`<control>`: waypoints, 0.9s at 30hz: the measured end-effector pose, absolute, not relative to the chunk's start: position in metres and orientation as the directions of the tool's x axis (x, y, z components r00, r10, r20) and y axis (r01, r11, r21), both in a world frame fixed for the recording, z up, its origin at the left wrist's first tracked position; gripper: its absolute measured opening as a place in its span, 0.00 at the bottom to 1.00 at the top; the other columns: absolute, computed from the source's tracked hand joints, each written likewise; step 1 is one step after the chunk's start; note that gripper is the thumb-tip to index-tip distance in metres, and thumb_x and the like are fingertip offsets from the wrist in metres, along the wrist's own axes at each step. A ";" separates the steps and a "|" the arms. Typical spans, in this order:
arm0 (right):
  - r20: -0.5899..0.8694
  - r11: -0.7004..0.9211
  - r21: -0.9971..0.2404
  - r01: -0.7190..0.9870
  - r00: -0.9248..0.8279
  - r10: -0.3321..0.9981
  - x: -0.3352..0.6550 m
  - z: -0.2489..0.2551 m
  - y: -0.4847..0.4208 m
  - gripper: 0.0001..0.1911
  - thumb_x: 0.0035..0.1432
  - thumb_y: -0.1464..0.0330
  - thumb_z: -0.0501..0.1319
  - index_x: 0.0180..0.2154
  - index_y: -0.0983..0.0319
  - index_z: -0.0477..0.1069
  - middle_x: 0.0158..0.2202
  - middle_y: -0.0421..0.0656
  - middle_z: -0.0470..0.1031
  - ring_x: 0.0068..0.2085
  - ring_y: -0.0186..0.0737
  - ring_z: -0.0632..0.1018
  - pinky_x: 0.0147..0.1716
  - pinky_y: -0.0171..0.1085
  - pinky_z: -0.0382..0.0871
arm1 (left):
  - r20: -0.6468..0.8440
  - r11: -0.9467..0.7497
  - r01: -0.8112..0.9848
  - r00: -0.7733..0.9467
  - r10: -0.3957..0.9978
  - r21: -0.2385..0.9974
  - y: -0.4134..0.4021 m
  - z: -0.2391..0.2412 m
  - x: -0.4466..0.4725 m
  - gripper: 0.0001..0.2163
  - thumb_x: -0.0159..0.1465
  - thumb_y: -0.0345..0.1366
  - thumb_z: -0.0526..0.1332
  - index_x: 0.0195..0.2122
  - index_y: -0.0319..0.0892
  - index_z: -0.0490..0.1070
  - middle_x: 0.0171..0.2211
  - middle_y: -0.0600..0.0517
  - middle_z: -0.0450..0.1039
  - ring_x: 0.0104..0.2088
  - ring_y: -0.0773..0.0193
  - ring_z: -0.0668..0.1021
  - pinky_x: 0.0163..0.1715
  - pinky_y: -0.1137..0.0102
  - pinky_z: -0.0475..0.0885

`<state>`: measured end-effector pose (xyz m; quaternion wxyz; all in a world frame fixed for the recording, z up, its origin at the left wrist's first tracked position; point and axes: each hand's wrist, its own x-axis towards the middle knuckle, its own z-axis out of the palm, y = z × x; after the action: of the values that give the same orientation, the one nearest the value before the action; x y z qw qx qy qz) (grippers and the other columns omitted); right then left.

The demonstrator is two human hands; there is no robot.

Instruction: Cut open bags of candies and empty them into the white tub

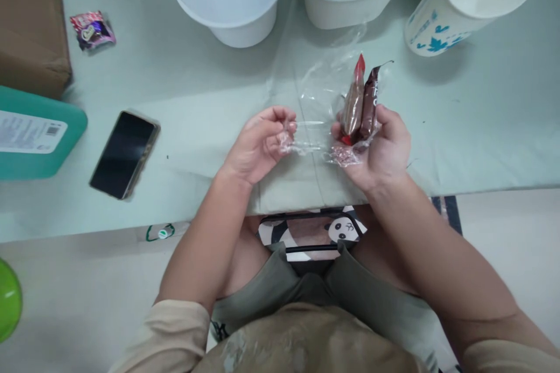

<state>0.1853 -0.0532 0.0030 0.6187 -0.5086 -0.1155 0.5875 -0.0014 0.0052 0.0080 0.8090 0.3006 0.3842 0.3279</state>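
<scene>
My left hand (265,143) pinches the edge of a clear plastic bag (312,131), which stretches across to my other hand. In my right hand (385,148) lie two wrapped snacks side by side, seemingly within the clear plastic. One is a brown snack stick with red wrapper ends (353,106); the other is a dark brown wrapped bar (370,104). A small pink-patterned piece (344,155) shows at the palm, its kind unclear. Thin film spreads over the table above the fingers, and the fingers behind the snacks are partly hidden.
Along the far side stand a white round tub (245,32), a white container (345,11) of red-wrapped snacks and a paper cup (437,29). On the left are a small candy packet (93,30), a phone (125,154), a green container (70,128) and a cardboard box (32,23).
</scene>
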 end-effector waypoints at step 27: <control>-0.406 -0.306 -0.760 -0.574 0.051 0.912 0.169 0.007 -0.059 0.26 0.54 0.45 0.62 0.49 0.52 0.72 0.45 0.41 0.82 0.48 0.50 0.83 0.46 0.51 0.82 | -0.257 0.386 -0.233 0.442 0.859 0.892 -0.002 0.012 0.004 0.24 0.61 0.58 0.67 0.24 0.43 0.65 0.48 0.46 0.82 0.49 0.50 0.86 0.41 0.58 0.84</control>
<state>0.1688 -0.0593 0.0065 0.5598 -0.4609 -0.1838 0.6637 0.0036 -0.0019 0.0124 0.7416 0.4136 0.3786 0.3684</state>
